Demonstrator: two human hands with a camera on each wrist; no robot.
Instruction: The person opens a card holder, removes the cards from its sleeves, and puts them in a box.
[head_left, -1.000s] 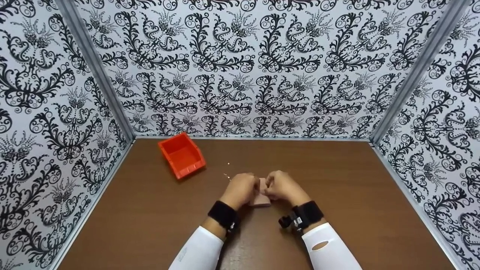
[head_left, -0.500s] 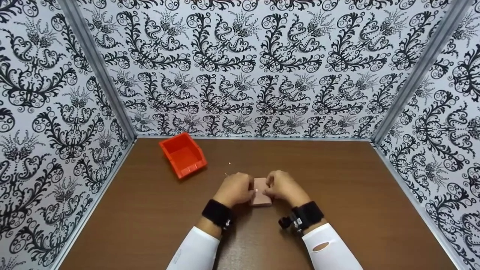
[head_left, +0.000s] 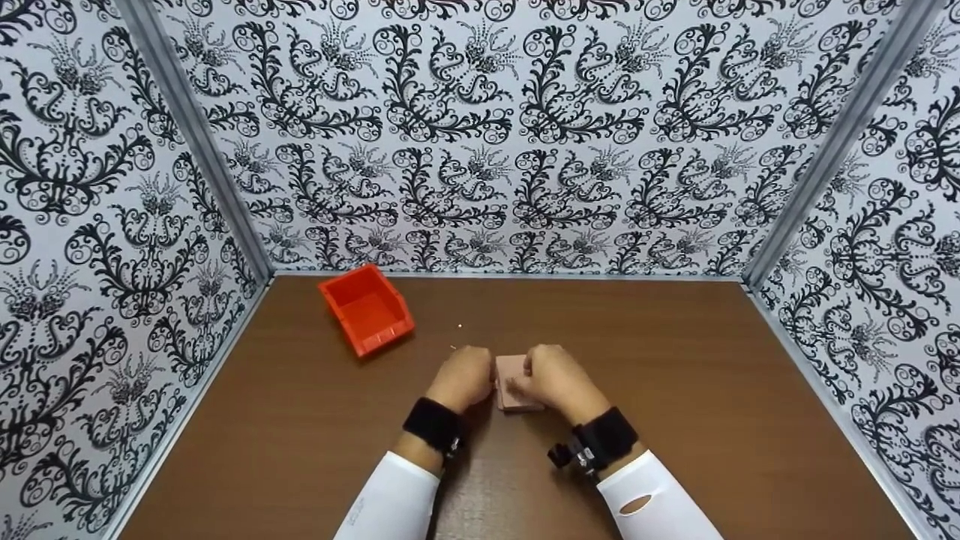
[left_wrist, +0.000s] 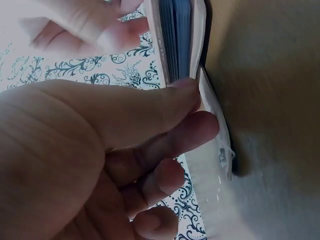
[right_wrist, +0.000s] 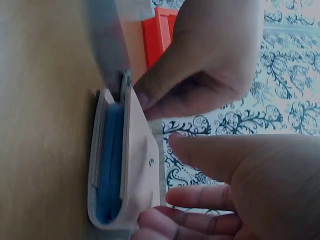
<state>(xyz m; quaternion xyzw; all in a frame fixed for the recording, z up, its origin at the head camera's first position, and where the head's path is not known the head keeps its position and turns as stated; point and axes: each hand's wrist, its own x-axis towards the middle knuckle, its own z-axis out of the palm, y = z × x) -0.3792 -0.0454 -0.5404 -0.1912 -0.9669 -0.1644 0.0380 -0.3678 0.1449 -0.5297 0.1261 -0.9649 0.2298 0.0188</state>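
A small pink wallet (head_left: pixel 511 384) lies on the brown table between my hands. The right wrist view shows its metal snap and blue-tinted inner sleeves edge-on (right_wrist: pixel 112 150). At its left side, my left hand (head_left: pixel 461 375) pinches the wallet's edge by the snap strap (left_wrist: pixel 215 115) between thumb and index finger. The other left fingers are loosely bent. My right hand (head_left: pixel 559 381) is at the opposite side; its fingertips (right_wrist: pixel 150 220) touch the wallet's face, while its thumb (right_wrist: pixel 200 152) stands apart from it.
An orange-red open bin (head_left: pixel 367 311) stands at the back left of the table (head_left: pixel 660 337). A tiny bright bit (head_left: pixel 460 325) and a thin pale piece (head_left: pixel 453 347) lie beyond my left hand. Patterned walls (head_left: pixel 480 135) enclose the back and sides.
My left hand has drawn left, away from the wallet's middle to its left edge. The right hand has shifted slightly left over the wallet, which has moved a little left too.
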